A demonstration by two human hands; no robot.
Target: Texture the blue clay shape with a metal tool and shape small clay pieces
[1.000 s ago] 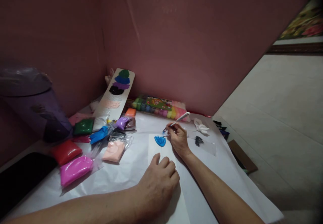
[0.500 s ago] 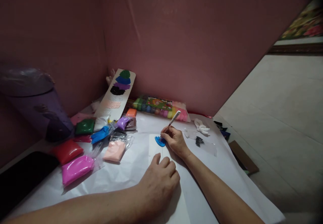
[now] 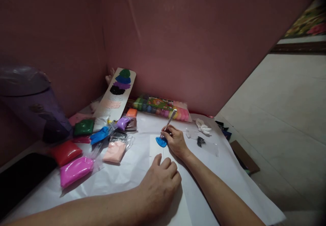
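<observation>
Fork (image 3: 171,119) touching blue clay (image 3: 161,143)

Strands that were stretching a second ago between the clay and the raised tines (image 3: 161,136) are no longer showing; the tines are now meeting the clay's far part, apparently roughening its surface again. The right hand (image 3: 177,143) is pinching the fork in its grip. The left hand (image 3: 163,181) is resting on the card (image 3: 154,151), fingers curling; whether it is grasping anything cannot be told. The clay is lying at the card's far end.

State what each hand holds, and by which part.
The right hand holds a fork by the lower part of its pale handle. The left hand rests on the white card, with nothing visible in its grasp.
</observation>
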